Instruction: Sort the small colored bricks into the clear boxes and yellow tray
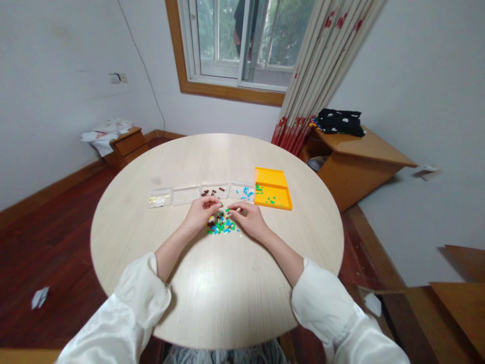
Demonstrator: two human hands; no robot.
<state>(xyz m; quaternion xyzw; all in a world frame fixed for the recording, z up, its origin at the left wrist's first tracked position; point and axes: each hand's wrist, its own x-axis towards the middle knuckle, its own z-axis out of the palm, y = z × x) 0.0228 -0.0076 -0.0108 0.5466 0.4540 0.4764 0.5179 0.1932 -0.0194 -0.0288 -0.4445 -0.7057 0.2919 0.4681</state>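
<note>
A mixed pile of tiny plastic building bricks [223, 226], green, blue, brown, white and yellow, lies on the round table between my hands. My left hand [200, 213] is at the pile's left upper edge, its thumb and fingers pinched together with a speck of green at the tips. On the other side, my right hand [248, 219] is also closed in a pinch, a small green brick showing at its fingertips. Both wrists hover low over the table. The fingers partly cover the upper part of the pile.
Beyond my hands stands a row of clear boxes: one with pale yellow bricks [159, 200], one with hardly anything visible inside [185, 195], one with brown bricks [212, 192], one with blue bricks [246, 192]. An open orange box [280, 206] at right holds green bricks. The round table [227, 293] fills the middle.
</note>
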